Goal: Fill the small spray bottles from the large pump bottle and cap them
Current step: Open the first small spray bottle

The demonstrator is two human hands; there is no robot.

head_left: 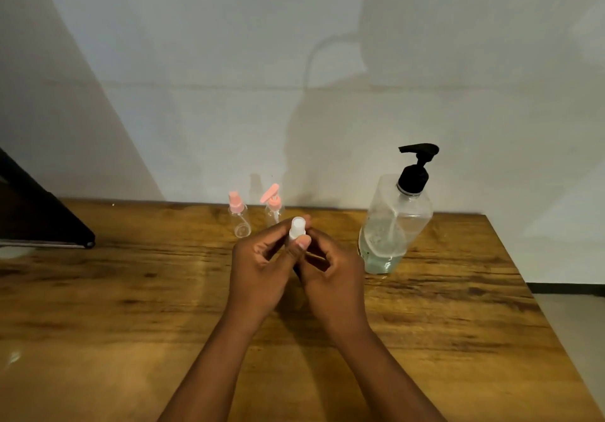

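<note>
Left hand [262,268]: raised over the middle of the desk, fingers curled in a grip round the small white-capped spray bottle, thumb up against its neck.
Right hand [330,277]: pressed close beside the left, fingers curled in a grip on the same bottle from the other side.
White-capped spray bottle [297,229]: upright between the two hands, only its cap and neck showing; the body is hidden by the fingers.
Desk [131,307]: wooden, dark grain, carrying all the bottles.
Large pump bottle [394,225]: clear, black pump head, right of the hands, leaning in this wide view, pale liquid low inside.
Pink-capped spray bottles: one [240,215] and another [274,207] stand side by side near the desk's far edge, behind the hands.
Wall [229,61]: pale, shadowed.
</note>
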